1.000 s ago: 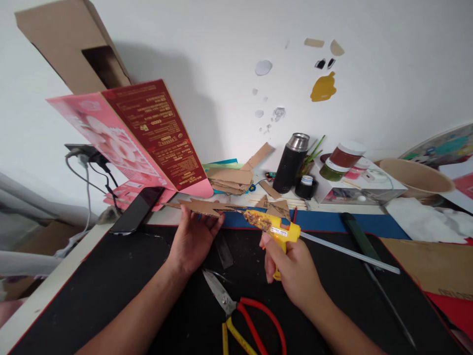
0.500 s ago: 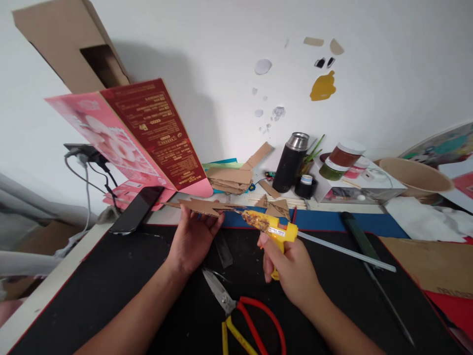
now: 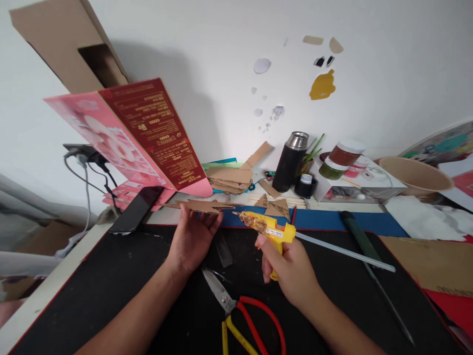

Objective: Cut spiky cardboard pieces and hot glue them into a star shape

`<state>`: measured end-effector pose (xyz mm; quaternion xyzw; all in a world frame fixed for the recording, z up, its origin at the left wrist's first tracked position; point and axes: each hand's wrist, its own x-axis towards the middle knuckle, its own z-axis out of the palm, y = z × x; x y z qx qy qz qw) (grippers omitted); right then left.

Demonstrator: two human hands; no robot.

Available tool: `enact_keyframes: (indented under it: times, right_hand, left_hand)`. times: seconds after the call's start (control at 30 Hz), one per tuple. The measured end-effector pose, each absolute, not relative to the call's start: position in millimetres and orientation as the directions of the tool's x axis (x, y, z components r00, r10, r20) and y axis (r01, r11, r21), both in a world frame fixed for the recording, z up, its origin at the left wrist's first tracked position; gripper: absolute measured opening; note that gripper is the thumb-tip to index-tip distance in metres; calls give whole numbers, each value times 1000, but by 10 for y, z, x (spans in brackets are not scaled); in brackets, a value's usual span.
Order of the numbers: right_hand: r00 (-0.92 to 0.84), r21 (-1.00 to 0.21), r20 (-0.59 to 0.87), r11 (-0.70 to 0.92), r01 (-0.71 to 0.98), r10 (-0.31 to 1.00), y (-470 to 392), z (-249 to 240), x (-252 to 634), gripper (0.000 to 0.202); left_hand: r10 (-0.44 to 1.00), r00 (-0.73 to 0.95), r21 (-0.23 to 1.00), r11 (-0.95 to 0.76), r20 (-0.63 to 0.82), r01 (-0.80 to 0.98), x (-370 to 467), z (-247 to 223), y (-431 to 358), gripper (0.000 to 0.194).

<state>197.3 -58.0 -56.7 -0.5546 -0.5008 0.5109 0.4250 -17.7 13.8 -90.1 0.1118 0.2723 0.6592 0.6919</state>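
A jagged piece of cardboard (image 3: 201, 205) rests nearly flat on the fingers of my left hand (image 3: 192, 239), gripped along its near edge. My right hand (image 3: 291, 266) is wrapped round the handle of a yellow glue gun (image 3: 264, 225), whose scorched nozzle points left, just short of the cardboard's right end. A long translucent glue stick (image 3: 345, 252) sticks out from the gun's back. Below my hands lie scissors (image 3: 229, 303) with red and yellow handles, partly cut off by the frame. A dark flat strip (image 3: 223, 249) lies beside my left hand.
A phone (image 3: 136, 210) leans at the left by a pink and red box (image 3: 148, 138). Behind are stacked cardboard scraps (image 3: 229, 179), a black flask (image 3: 291, 162) and paint jars (image 3: 343, 155). A long knife (image 3: 377, 276) lies at the right on the black mat (image 3: 121, 276).
The glue gun in my right hand has drawn back slightly down and left, its nozzle now lower against the cardboard's end. The cardboard has tilted a little flatter in my left hand.
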Motion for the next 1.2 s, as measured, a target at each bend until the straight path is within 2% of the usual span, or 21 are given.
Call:
enact_keyframes:
  times: [0.4,1.2]
  right_hand:
    - [-11,-984,-131,-129,125,991,-575,-590,1986,58]
    - [-18,-983,-127,-123,139,992,-586,-572,1984,58]
  left_hand:
    - [970,-25,527,109,-240,-843,-178,-888,129,46]
    - [977,-10,537,109,-213,-837,-167,-878,116,39]
